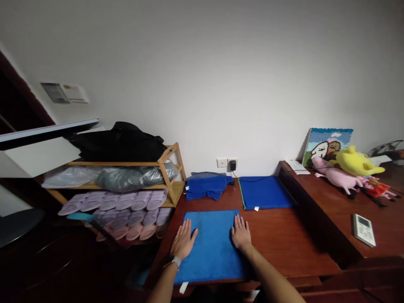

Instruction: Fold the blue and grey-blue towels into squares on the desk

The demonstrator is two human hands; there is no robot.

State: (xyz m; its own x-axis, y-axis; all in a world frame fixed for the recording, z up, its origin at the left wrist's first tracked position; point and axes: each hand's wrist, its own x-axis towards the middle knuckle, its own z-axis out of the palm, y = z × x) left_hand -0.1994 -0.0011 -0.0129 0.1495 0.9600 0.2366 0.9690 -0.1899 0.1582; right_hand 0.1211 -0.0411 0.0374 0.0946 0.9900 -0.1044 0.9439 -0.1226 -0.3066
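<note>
A bright blue cloth (211, 248) lies spread flat on the brown wooden table (277, 235), with a white tag at its near left edge. My left hand (184, 240) rests palm down on the cloth's left side, thumb apart from the fingers. On the right side of the cloth, my right hand (241, 232) also lies flat, its fingers stretched away from me. Farther back sits a neat stack of darker blue cloth (265, 193). Left of it is a loosely heaped blue cloth (205, 187), with something grey behind.
A wooden shoe rack (172, 181) on the left holds several slippers (134, 200), plastic-wrapped items and a black bag (123, 143). Plush toys (355, 162), a dog picture (328, 145) and a white remote (364, 229) occupy the higher right surface. A charger (232, 165) is plugged into the wall.
</note>
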